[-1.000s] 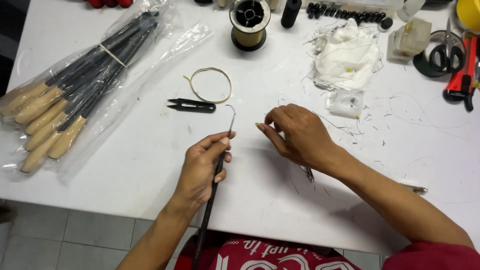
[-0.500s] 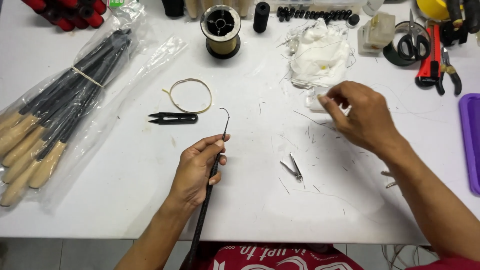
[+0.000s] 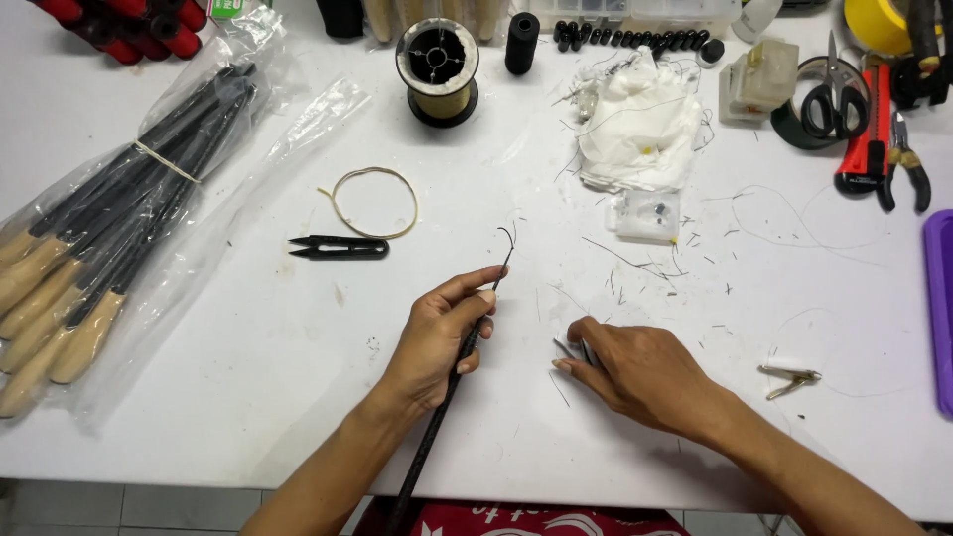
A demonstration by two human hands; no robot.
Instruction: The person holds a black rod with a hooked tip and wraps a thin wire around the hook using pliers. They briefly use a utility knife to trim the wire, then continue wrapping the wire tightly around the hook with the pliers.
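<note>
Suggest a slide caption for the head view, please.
Left hand grips a thin black rod with a wire hook, while the right hand rests on small metal clips on the white table.

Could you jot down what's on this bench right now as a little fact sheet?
Left hand: left hand holds a thin black rod with a wire hook at its tip
Right hand: right hand rests on the white table, fingertips on a small metal clip
Nearby: black thread snips, rubber band loop, thread spool
Left edge: bagged bundle of rods
</note>
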